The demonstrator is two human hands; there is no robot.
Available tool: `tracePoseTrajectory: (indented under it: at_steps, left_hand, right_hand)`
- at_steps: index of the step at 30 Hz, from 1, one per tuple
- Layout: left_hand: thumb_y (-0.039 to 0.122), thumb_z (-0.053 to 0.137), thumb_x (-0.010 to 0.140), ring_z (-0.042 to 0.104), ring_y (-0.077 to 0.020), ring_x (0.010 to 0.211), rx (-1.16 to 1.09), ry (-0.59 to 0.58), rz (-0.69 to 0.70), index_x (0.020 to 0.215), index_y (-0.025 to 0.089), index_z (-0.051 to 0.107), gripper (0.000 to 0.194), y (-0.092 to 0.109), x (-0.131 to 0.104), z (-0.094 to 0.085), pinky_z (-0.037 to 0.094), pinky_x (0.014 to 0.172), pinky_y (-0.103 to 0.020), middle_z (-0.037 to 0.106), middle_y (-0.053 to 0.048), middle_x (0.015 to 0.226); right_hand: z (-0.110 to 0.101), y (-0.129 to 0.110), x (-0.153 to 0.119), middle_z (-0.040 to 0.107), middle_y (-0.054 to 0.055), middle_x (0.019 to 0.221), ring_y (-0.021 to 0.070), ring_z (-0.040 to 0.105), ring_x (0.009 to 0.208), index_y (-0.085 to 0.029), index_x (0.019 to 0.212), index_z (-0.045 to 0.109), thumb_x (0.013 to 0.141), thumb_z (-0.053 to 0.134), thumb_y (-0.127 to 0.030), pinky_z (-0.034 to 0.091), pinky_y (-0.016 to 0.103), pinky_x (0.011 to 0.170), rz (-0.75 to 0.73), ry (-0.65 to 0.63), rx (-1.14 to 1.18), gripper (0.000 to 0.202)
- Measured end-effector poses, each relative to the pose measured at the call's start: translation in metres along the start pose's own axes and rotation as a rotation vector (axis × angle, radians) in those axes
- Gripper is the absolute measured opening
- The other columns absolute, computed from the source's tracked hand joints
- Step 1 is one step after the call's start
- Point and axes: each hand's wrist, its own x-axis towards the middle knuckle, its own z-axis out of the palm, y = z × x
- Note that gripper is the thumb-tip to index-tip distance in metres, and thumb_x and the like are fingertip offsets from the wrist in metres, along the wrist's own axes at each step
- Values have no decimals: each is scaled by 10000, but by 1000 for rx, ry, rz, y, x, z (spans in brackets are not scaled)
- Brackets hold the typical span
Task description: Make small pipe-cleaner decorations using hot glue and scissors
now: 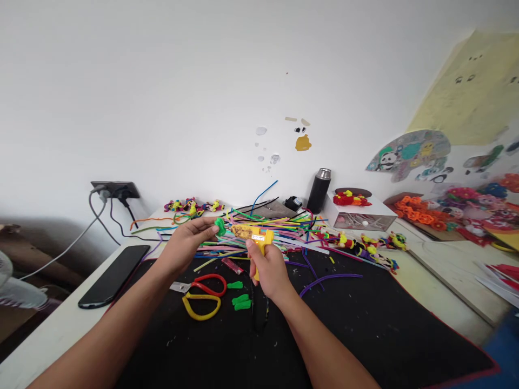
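Note:
My left hand (190,242) pinches a small green fuzzy piece (219,227) between thumb and fingertips. Wrapped round the handle of a yellow glue gun (259,235) is my right hand (270,266); the gun's stained nozzle end points left at the green piece, close to it. Below the hands, several green fuzzy pieces (242,302) lie on the black mat (344,335). Scissors (205,294) with one red and one yellow handle rest left of those pieces. A small red item (232,265) lies under the gun, near the pile of coloured pipe cleaners (284,224).
A phone (114,275) lies at the left, near plugged cables (115,190). At the back stand a black flask (319,190) and a white box (360,216). Colourful small figures (360,246) lie right of the pile. Orange fuzzy pieces (417,212) fill a tray farther right.

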Motion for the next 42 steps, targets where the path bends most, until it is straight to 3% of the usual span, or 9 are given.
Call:
tracePoseTrajectory:
  at_steps: [19,34,42]
  left_hand:
    - [505,938,667,674,-213,805,27,10,37,953,213,839,421,3,1,-2,518,804,-321,799,-62,875]
    - [477,946,650,700,-255,878,51,30,63,930,223,829,396,5,0,0,534,840,-346,803,-65,885]
    - [449,971,609,672,-224,869,-80,116,89,869,218,814,382,2,4,-2,513,824,-313,779,-45,875]
  right_hand:
    - [1,-5,-2,461,-41,383,96,432,296,-217,584,511,847,569,-806,301,211,335,-1,-9,-1,648]
    - [2,0,-1,484,-60,416,95,431,311,-206,702,557,878,593,-739,309,213,347,27,-26,-11,562]
    - [7,4,0,565,-44,481,102,505,323,-182,753,611,839,653,-711,334,209,356,138,-261,24,538]
